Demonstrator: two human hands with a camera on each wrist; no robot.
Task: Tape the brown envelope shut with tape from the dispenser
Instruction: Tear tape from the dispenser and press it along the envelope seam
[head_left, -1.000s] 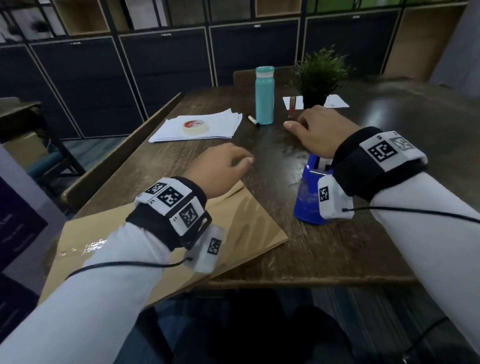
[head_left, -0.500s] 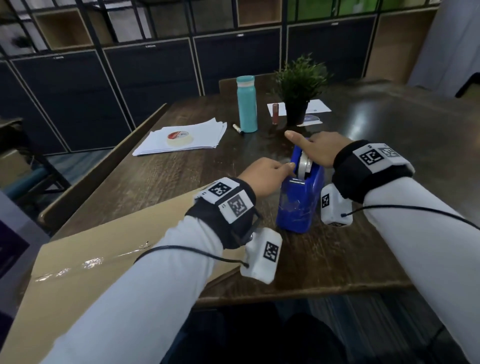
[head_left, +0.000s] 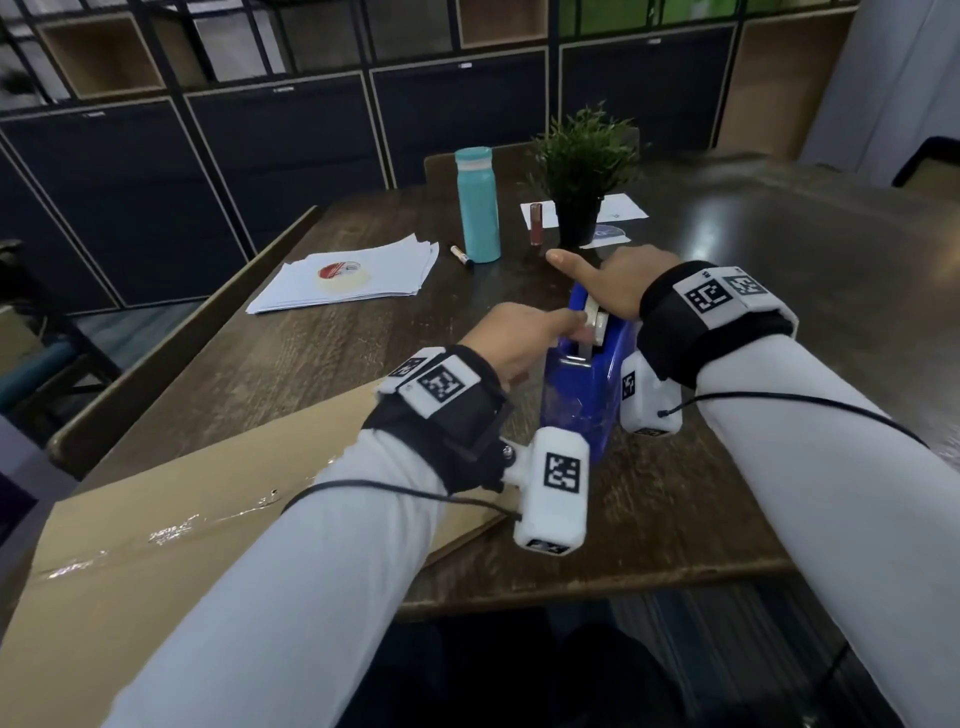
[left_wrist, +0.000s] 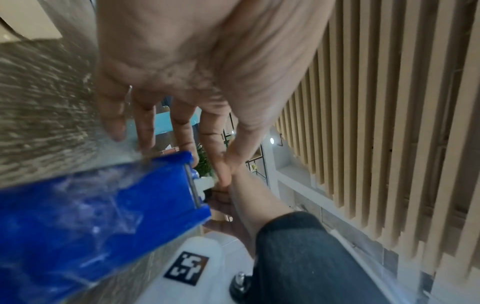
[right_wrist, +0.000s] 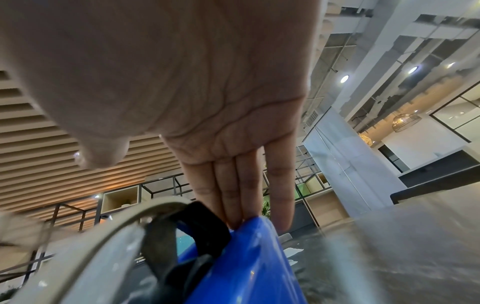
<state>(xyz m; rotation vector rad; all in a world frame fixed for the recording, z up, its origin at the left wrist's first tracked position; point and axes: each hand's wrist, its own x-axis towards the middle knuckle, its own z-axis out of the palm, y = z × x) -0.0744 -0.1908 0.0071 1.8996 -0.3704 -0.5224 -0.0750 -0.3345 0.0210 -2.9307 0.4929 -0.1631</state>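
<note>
- Since a second ago, the left hand (head_left: 511, 340) has left the brown envelope (head_left: 156, 540) and reached the blue tape dispenser (head_left: 584, 395), thumb and forefinger pinched together at the tape roll (head_left: 592, 323).
- Right hand (head_left: 615, 283) rests on the dispenser's far end, fingers straight, steadying it.
- Envelope lies flat at the near left of the table (head_left: 779, 312), just beside the dispenser.

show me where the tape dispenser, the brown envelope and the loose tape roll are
tape dispenser (head_left: 582, 395): head view, blue side wall of its body
brown envelope (head_left: 171, 525): head view, bare flat face near the shiny tape strip
loose tape roll (head_left: 344, 274): head view, top of the roll on the white papers
</note>
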